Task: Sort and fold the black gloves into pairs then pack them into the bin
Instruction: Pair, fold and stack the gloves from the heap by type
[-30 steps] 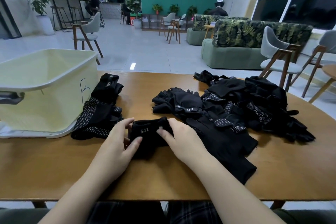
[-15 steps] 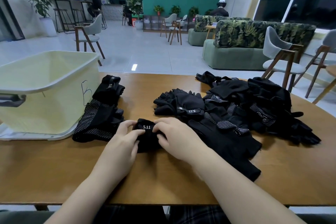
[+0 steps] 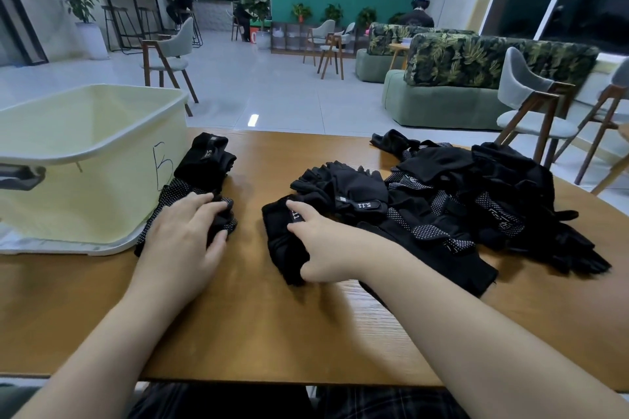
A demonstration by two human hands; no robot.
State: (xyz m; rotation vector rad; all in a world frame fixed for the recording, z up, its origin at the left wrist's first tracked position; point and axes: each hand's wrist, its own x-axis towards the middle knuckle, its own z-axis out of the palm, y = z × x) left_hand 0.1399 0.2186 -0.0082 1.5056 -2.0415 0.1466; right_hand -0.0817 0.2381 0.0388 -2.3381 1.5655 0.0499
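Hands: left [image 3: 183, 241] flat on two folded pairs [image 3: 204, 180], right [image 3: 316, 241] pinching one folded glove [image 3: 280, 238].

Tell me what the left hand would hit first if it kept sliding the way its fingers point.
The left hand already rests on the dotted gloves. Its fingers point up and right, so it would probably cross bare table, passing right of the folded 5.11 gloves; depth is uncertain.
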